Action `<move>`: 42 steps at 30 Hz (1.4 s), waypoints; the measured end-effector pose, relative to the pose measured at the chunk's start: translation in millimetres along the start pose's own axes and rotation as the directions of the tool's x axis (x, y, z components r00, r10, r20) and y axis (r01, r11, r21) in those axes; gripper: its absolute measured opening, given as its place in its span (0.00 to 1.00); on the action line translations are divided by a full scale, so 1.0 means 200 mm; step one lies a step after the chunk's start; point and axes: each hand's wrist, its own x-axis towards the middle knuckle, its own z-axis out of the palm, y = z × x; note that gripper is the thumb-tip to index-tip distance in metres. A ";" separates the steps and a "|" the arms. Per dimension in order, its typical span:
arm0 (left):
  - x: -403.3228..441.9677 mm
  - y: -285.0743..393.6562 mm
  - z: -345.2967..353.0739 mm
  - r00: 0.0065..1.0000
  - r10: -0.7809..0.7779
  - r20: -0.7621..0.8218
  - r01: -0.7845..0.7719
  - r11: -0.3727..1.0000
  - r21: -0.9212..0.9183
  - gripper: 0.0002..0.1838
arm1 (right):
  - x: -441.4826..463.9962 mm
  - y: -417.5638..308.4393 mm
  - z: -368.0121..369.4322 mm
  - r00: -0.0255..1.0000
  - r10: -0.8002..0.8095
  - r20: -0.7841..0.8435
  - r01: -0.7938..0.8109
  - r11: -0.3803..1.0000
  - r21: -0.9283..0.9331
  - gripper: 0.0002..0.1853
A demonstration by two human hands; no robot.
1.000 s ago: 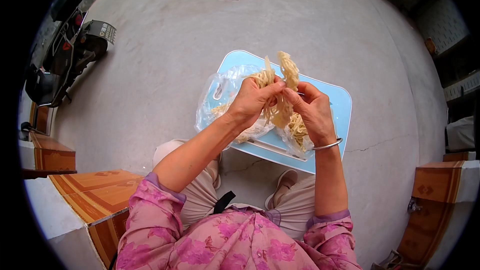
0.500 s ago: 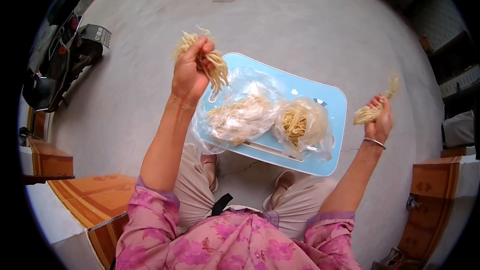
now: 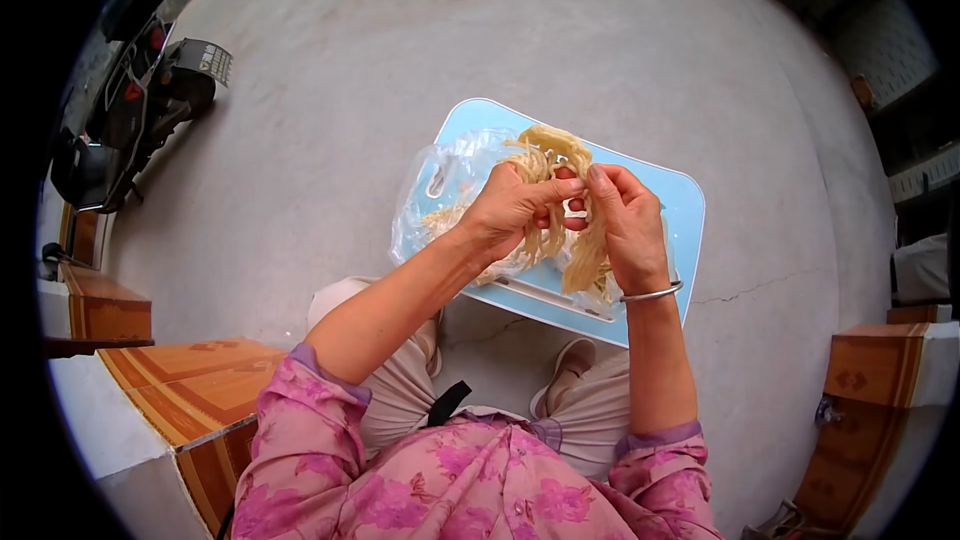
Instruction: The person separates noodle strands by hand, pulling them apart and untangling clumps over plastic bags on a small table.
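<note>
Above a light blue low table (image 3: 660, 190), my two hands are close together. My left hand (image 3: 512, 208) is closed on a bundle of pale yellow noodles (image 3: 540, 162), strands hanging below its fingers. My right hand (image 3: 630, 215) grips another hanging clump of noodles (image 3: 583, 258) with thumb and fingers; a metal bangle circles that wrist. Beneath my left hand lies a clear plastic bag (image 3: 408, 230) with pale noodles inside. A second bag of noodles is mostly hidden behind my right hand and the hanging strands.
A parked motorbike (image 3: 130, 105) stands at the upper left on the grey concrete floor (image 3: 330, 90). Orange-brown tiled steps (image 3: 205, 380) are at the lower left, and a similar tiled block (image 3: 860, 390) is at the right. My legs flank the table's near edge.
Half a second ago my hands were wide apart, each with noodles; they have come together over the table. Compared with a second ago, the noodles between them hang lower on the right.
</note>
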 end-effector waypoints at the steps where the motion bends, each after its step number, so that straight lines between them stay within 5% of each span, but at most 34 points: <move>1: 0.00 0.00 0.00 1.000 0.007 -0.002 -0.007 1.000 -0.023 0.09 | 0.00 0.00 0.00 1.000 0.005 -0.008 -0.005 1.000 0.004 0.15; 6: -0.01 0.00 0.01 1.000 0.014 -0.001 -0.014 0.998 -0.058 0.07 | 0.00 0.01 0.01 1.000 -0.005 -0.005 0.005 1.000 0.009 0.14; 9: 0.00 0.03 -0.02 0.993 0.063 0.103 -0.072 0.994 0.086 0.08 | 0.00 0.01 -0.02 0.981 -0.184 0.067 0.194 0.958 -0.213 0.13; 15: -0.02 0.16 -0.05 0.988 0.106 0.115 -0.072 0.960 -0.272 0.05 | 0.07 -0.05 -0.23 0.956 -0.201 -0.212 0.193 0.979 -0.060 0.10; 17: -0.03 0.23 -0.09 0.970 0.205 0.127 -0.149 0.923 -0.356 0.05 | 0.15 -0.05 -0.46 0.839 -0.353 -0.414 0.313 0.936 -0.163 0.10; 22: -0.03 0.33 -0.19 0.918 0.395 0.019 -0.348 0.830 -0.435 0.06 | 0.19 -0.10 -0.82 0.568 -0.268 -0.778 0.438 0.899 0.011 0.08; 27: -0.01 0.29 -0.18 0.954 0.298 -0.043 -0.296 0.898 -0.325 0.05 | 0.21 -0.05 -0.67 0.775 -0.215 -0.595 0.369 0.918 0.148 0.08; 31: 0.00 0.18 -0.10 0.980 0.201 -0.015 -0.200 0.962 -0.184 0.11 | 0.15 -0.06 -0.33 0.953 -0.136 -0.271 0.210 0.941 0.267 0.11; 36: -0.01 0.06 0.01 0.991 0.120 0.055 -0.118 0.992 -0.035 0.13 | 0.03 -0.07 -0.08 0.995 -0.045 -0.089 0.056 0.990 0.133 0.14; 42: 0.01 0.02 0.01 0.993 0.105 0.062 -0.107 0.993 0.039 0.12 | 0.01 0.00 0.00 0.996 -0.094 -0.002 0.093 0.995 -0.018 0.16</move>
